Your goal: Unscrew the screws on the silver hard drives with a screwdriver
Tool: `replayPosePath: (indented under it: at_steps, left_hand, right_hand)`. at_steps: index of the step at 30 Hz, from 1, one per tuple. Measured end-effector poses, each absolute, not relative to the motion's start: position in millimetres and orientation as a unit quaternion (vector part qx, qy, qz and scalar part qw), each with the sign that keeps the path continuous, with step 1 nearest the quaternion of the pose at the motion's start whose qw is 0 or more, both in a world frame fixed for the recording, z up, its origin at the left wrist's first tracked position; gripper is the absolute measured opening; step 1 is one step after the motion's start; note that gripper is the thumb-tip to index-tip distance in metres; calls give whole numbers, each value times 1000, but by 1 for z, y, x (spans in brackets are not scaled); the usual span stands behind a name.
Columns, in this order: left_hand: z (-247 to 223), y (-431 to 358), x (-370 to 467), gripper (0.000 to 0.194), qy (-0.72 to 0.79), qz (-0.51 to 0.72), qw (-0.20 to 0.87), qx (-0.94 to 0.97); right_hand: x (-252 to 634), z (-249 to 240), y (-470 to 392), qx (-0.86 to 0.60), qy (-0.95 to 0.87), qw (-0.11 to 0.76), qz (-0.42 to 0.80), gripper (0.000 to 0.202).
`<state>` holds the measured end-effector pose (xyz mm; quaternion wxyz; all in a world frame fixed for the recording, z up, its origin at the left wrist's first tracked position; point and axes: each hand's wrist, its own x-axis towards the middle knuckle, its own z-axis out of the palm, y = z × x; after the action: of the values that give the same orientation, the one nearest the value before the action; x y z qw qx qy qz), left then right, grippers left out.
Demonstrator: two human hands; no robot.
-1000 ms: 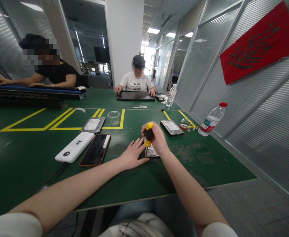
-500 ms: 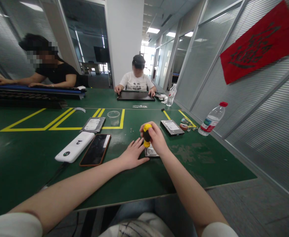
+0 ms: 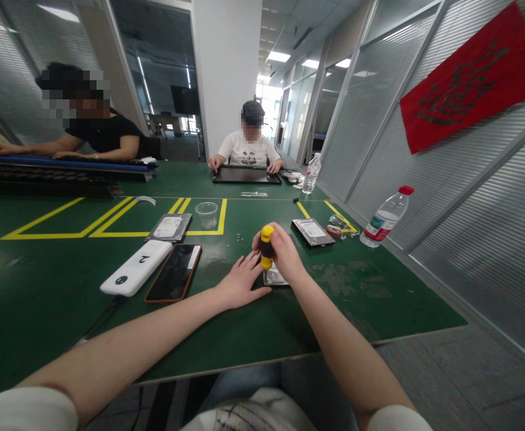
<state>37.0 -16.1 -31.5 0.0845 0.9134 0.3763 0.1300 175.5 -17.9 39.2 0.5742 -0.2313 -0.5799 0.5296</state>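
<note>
The person's right hand (image 3: 288, 256) grips a yellow-and-black screwdriver (image 3: 266, 244), nearly upright over the hard disk drive (image 3: 277, 275) partly hidden beneath that hand. The left hand (image 3: 239, 285) lies flat, fingers spread, at the drive's left edge; left of it rests a smartphone (image 3: 173, 274).

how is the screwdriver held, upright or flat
Upright: the screwdriver stands in the right hand, yellow end up, thin end down over the hard drive.
</note>
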Motion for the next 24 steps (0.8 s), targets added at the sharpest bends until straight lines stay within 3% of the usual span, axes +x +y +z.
replayPosePath:
  at_steps: [6, 10, 14, 20, 24]
  left_hand:
    - [-34, -16, 37, 68, 380, 130, 88, 911]
    - [-33, -16, 37, 68, 384, 121, 87, 911]
    - [-31, -16, 38, 68, 385, 114, 85, 912]
    - [-31, -17, 37, 68, 386, 116, 87, 911]
    - [-33, -16, 36, 67, 384, 120, 87, 912]
  right_hand:
    - [176, 38, -17, -210, -580, 580, 532, 39]
    - [178, 35, -13, -213, -563, 568, 561, 53]
    - [177, 36, -15, -223, -579, 581, 527, 37]
    - [176, 38, -16, -195, -575, 578, 545, 36]
    - [177, 36, -13, -215, -547, 570, 574, 52]
